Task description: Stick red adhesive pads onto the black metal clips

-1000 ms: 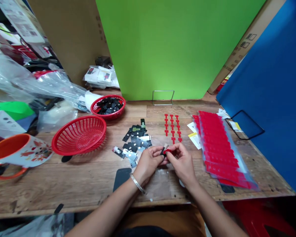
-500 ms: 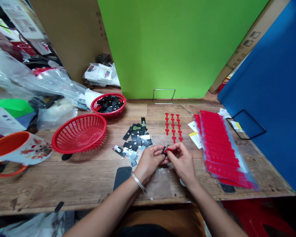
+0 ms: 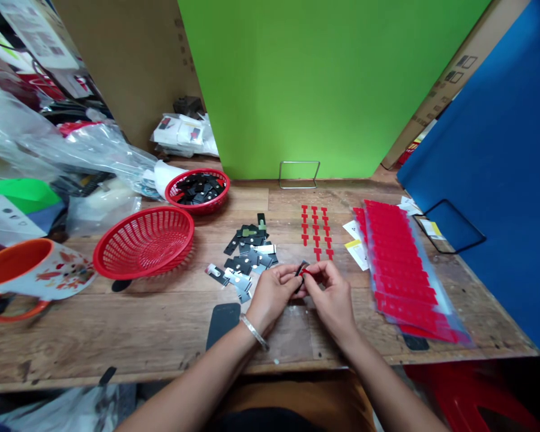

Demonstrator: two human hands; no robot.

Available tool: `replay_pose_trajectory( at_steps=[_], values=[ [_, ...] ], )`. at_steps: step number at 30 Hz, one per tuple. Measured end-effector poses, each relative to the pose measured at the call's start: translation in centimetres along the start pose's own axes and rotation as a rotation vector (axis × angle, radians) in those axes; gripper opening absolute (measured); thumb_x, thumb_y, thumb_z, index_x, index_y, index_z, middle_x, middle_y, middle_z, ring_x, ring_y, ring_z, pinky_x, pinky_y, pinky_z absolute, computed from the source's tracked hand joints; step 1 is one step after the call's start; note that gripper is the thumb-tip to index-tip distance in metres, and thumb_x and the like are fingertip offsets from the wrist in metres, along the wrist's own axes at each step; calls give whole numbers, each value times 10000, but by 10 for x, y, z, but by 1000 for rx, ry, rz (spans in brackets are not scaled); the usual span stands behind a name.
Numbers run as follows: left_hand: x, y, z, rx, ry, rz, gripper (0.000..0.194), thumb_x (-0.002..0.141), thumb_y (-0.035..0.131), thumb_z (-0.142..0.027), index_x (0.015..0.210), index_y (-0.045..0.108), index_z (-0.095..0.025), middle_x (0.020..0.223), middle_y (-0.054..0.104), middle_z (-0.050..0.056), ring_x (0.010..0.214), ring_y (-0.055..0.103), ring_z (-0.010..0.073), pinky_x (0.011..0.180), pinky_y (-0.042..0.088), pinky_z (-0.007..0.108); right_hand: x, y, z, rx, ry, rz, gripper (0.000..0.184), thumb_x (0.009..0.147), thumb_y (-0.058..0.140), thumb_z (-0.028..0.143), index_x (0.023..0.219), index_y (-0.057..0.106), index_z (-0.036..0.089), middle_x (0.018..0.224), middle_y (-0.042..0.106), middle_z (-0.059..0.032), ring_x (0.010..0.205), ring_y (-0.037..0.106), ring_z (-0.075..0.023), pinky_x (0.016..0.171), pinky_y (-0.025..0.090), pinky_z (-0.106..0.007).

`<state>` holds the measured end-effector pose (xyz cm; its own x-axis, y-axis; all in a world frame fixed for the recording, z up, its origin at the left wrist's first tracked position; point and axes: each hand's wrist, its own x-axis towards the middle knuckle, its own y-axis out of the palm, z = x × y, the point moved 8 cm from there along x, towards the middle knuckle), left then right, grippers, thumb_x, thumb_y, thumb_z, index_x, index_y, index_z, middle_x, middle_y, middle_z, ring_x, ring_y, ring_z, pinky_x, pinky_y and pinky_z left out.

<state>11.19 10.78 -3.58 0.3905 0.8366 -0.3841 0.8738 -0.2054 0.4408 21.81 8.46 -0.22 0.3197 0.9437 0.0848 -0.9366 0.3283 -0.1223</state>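
Observation:
Both hands meet over the middle of the wooden table (image 3: pixel 117 324). My left hand (image 3: pixel 273 292) pinches a small black part (image 3: pixel 301 269) between thumb and fingers. My right hand (image 3: pixel 329 293) presses a small red sticker (image 3: pixel 306 272) against that part with its fingertips. A pile of black and silver parts (image 3: pixel 248 255) lies just left of the hands. Rows of small red T-shaped stickers (image 3: pixel 315 231) lie just beyond them. A stack of red sticker sheets (image 3: pixel 398 270) lies to the right.
An empty red basket (image 3: pixel 144 242) sits at the left, a second red basket of black parts (image 3: pixel 198 191) behind it. An orange-and-white mug (image 3: pixel 24 277) stands at the far left. Plastic bags (image 3: pixel 67 150) crowd the back left. Green (image 3: pixel 324 84) and blue boards (image 3: pixel 499 174) stand behind and right.
The hands stay together at the same spot; the fingers have shifted slightly around the black part and the red sticker. The view has moved a little.

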Motion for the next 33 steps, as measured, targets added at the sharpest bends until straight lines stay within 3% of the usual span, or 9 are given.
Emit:
replay_pose_trajectory(
  at_steps=[5, 10, 19, 33],
  values=[
    [0, -3, -3, 0, 55, -52, 264, 648, 696, -203, 884, 634, -102, 824, 691, 72, 638, 646, 147, 635, 529, 265, -6, 1, 6, -90, -38, 13, 94, 798, 532, 292, 832, 548, 206, 758, 590, -12, 595, 588, -135, 517, 490, -243],
    [-2, 0, -2, 39, 34, -23, 284, 677, 677, -208, 939, 638, -104, 808, 693, 73, 598, 638, 124, 646, 529, 257, -3, -13, 22, -265, -190, -124, 92, 774, 556, 271, 746, 587, 189, 1047, 517, -92, 902, 546, -196, 608, 465, -253],
    [-3, 4, -2, 14, 17, -16, 256, 682, 674, -174, 922, 635, -95, 726, 691, 67, 590, 640, 128, 604, 527, 233, 9, -11, 5, -108, -16, -36, 111, 767, 562, 297, 751, 546, 189, 692, 582, -3, 624, 555, -140, 561, 451, -238],
    [-7, 4, -1, 9, 13, -28, 302, 657, 694, -200, 932, 640, -87, 714, 688, 75, 594, 639, 133, 619, 519, 242, 10, -9, -3, -1, 102, -35, 144, 721, 609, 306, 707, 536, 184, 619, 571, 16, 534, 540, -114, 468, 446, -205]
  ],
)
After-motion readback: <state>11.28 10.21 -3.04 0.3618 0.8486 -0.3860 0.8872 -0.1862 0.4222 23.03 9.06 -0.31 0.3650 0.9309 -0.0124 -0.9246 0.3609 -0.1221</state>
